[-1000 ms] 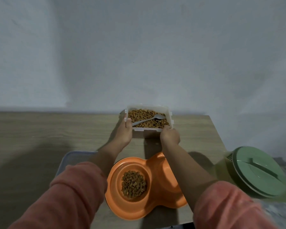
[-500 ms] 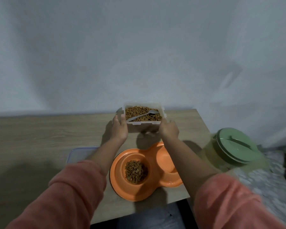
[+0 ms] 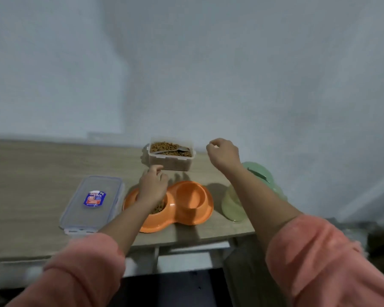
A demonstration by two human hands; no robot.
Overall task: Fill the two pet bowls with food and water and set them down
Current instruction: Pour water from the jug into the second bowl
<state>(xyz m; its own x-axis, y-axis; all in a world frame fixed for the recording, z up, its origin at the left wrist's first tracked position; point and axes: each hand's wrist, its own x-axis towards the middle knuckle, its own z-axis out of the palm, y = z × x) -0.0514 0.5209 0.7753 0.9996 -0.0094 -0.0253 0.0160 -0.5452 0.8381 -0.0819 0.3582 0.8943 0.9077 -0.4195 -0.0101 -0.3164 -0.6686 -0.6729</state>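
Filling half done — kibble in the orange double bowl (image 3: 187, 209) | water side empty | left hand (image 3: 153, 187) and right hand (image 3: 224, 154) loosely curled, holding nothing.

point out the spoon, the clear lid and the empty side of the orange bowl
spoon (image 3: 182, 149), head view, on its bowl end
clear lid (image 3: 75, 207), head view, on its flat top
orange bowl (image 3: 192, 196), head view, inside the empty well
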